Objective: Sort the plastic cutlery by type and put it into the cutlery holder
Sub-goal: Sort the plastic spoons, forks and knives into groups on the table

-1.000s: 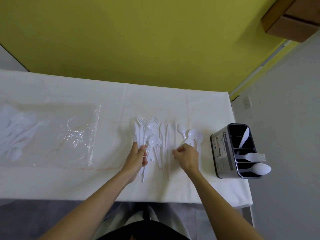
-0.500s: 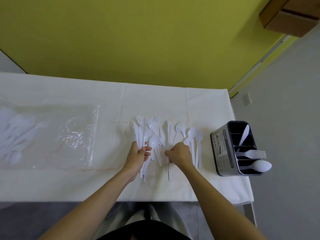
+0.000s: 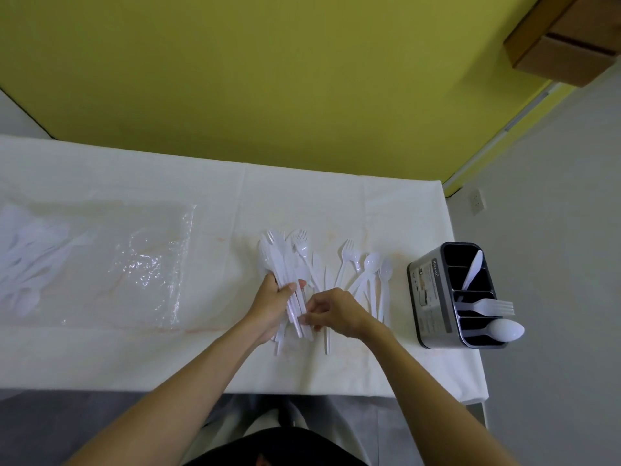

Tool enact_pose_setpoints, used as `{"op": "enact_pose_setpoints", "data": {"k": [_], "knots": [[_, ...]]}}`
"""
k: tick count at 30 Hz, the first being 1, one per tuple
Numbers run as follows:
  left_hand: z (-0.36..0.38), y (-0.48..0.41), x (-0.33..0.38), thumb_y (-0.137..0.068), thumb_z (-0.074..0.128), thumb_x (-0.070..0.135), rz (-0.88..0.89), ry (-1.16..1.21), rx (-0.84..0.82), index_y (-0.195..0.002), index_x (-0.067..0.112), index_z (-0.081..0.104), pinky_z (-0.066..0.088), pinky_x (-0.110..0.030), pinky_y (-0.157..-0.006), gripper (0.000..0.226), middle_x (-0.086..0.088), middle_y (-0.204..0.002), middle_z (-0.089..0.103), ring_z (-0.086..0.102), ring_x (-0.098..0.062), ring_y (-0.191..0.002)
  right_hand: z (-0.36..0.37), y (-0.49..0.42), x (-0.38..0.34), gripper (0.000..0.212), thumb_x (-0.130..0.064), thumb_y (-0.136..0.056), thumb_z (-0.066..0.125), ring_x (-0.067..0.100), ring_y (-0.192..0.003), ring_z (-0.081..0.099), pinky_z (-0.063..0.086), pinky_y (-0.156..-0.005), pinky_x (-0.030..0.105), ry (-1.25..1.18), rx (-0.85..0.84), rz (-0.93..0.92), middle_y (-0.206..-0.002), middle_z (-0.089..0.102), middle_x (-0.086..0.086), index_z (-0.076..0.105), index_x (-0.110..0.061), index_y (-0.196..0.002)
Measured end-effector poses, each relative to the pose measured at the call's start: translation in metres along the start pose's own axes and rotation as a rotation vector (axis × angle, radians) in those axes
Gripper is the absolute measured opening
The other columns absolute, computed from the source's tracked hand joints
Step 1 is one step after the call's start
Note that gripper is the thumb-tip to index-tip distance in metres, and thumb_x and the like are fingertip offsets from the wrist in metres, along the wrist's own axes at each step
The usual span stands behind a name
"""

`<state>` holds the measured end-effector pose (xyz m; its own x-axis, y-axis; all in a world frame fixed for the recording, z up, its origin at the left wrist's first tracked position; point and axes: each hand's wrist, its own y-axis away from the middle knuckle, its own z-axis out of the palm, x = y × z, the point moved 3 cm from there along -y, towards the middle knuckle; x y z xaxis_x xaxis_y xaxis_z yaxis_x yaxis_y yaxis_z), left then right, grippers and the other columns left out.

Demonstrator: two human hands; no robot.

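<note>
While your left hand (image 3: 272, 304) works, its fingers and thumb are curled round a cutlery bundle (image 3: 285, 274) of white plastic pieces, gripping the handles at mid-length. Fork tines fan out of the far end; the other pieces in the bundle cannot be told apart. Your right hand (image 3: 332, 312) sits just beside the left, fingers curled, fingertips (image 3: 304, 321) pinching the near handle ends of the same bundle. Both hands are closed on it, not spread.

Just right of your right hand, loose pieces lie on the cloth: one fork (image 3: 346, 250) and two spoons (image 3: 373, 264), bowls pointing away from you. A single knife (image 3: 326, 331) lies partly under the right hand, its handle pointing toward you.

Well right of both hands, the cutlery holder (image 3: 433, 297) stands near the table's right edge: grey labelled wall, black compartments. A sorted knife (image 3: 472, 269) leans in a far compartment, a sorted fork (image 3: 487, 307) rests in the next, and a sorted spoon (image 3: 504, 330) in the nearest.

Under the hands, a white tablecloth (image 3: 134, 358) covers the table. Well left of your left hand lies a clear plastic bag (image 3: 141, 264), with more white cutlery (image 3: 30, 257) at its far left end. Beyond the table rises a yellow-green wall (image 3: 268, 79). A cardboard box (image 3: 568, 38) shows at upper right.
</note>
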<state>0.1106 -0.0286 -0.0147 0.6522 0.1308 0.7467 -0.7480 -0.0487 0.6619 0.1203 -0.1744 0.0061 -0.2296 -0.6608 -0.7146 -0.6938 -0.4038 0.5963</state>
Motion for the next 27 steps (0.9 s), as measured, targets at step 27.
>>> {"op": "enact_pose_setpoints", "data": {"k": [27], "knots": [[-0.016, -0.002, -0.013, -0.102, 0.039, 0.01, -0.013, 0.122, 0.068, -0.118, 0.0, 0.049, 0.05, -0.025, -0.078, 0.021, -0.004, -0.097, 0.061, 0.062, -0.015, -0.084, -0.005, 0.006, 0.037, 0.022, -0.021, -0.084, 0.062, 0.022, -0.057, 0.061, 0.058, -0.053, 0.034, -0.033, 0.458, 0.356, -0.065, 0.067, 0.004, 0.057, -0.004, -0.072]]}}
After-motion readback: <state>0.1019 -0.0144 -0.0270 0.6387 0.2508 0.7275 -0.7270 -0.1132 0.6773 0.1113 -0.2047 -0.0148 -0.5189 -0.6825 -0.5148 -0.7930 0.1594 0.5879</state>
